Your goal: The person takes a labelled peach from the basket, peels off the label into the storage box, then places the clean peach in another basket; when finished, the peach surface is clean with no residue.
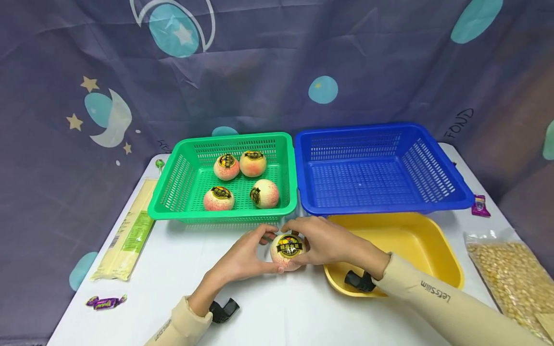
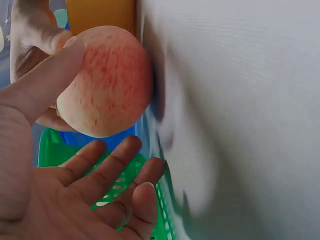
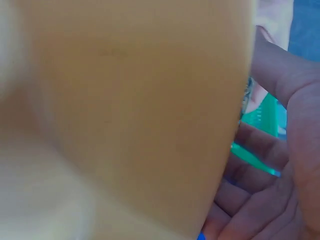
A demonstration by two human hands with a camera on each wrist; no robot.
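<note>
Head view: white table [image 1: 268, 312], starry curtain [image 1: 259, 62], both hands [image 1: 322, 242] cupping peach [image 1: 288, 250].

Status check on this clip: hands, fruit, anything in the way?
Left hand and right hand both grip one peach above the table. Four peaches in green basket; blue basket holds nothing. No obstruction.

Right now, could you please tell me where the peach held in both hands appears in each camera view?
Head: the held peach sits low at centre, between both hands, in front of the green basket.
Left wrist: it fills the upper left, with the thumb on it.
Right wrist: only a sliver shows at the right edge, beside the thumb; hard to tell.
Shared landmark: the green basket.
</note>
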